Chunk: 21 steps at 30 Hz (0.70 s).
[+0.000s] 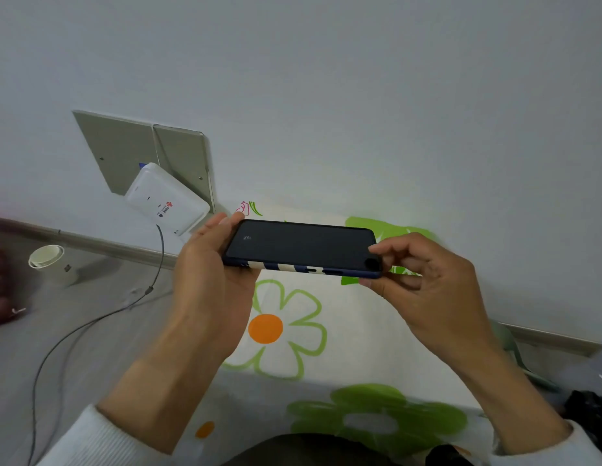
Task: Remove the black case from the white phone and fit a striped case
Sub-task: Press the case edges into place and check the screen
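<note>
I hold the phone point(301, 245) level in the air, dark screen up, long side toward me. A navy and cream striped case point(292, 266) wraps its edge; the stripes show along the near side. My left hand point(212, 277) cups the phone's left end from below, fingers curled around the far corner. My right hand point(424, 280) pinches the right end, thumb and forefinger at the near right corner. The phone's back is hidden. A black object point(592, 418) lies at the right edge of view; I cannot tell whether it is the black case.
Beneath my hands lies a cream cloth point(326, 331) printed with green and orange flowers. A white router point(166, 198) leans on a wall panel at the back left, its grey cable point(91, 322) trailing over the floor. A stack of paper cups point(49, 260) lies at left.
</note>
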Each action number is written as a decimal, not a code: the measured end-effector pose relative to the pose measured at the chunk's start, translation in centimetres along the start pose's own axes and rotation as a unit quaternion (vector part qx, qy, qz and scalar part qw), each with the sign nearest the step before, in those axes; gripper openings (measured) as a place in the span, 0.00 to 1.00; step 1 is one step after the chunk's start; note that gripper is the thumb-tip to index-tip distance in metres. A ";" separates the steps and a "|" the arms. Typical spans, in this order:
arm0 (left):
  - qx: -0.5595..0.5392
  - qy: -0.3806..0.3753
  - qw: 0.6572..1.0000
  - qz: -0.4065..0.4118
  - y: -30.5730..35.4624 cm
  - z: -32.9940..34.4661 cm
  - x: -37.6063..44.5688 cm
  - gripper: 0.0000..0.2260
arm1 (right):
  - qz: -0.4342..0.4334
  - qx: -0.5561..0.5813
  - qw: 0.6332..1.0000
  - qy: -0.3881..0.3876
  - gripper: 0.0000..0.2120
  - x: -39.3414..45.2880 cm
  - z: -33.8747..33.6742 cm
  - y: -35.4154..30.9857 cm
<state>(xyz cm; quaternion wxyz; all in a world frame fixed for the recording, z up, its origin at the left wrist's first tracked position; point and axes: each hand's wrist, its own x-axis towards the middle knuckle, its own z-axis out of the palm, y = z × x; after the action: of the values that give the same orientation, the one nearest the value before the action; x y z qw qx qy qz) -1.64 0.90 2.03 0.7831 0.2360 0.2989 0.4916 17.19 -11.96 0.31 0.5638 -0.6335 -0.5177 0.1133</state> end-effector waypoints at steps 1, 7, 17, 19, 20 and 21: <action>0.002 -0.005 1.000 0.006 -0.1 -0.1 0.0 0.07 | 0.002 -0.001 1.000 -0.001 0.19 0.0 0.0 0.0; -0.017 -0.026 0.999 -0.007 -0.2 -0.1 0.1 0.10 | 0.026 0.004 1.000 -0.007 0.25 0.1 -0.1 0.3; -0.033 0.020 0.999 0.001 0.1 0.0 0.1 0.11 | 0.097 0.013 0.995 -0.032 0.34 0.1 0.3 0.9; -0.033 0.013 0.999 0.003 0.2 0.0 0.1 0.12 | 0.116 0.019 0.992 -0.043 0.36 0.2 0.4 1.1; -0.034 0.010 0.999 0.003 0.2 0.0 0.1 0.12 | 0.125 0.026 0.991 -0.047 0.37 0.1 0.4 1.1; -0.035 0.008 0.999 0.004 0.3 0.0 0.1 0.13 | 0.134 0.038 0.989 -0.051 0.38 0.1 0.4 1.1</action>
<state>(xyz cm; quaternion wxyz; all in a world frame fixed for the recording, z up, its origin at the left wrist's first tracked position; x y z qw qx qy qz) -1.79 1.07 2.22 0.7865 0.2058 0.2872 0.5065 17.53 -11.45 -0.68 0.5399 -0.6688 -0.4517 0.2392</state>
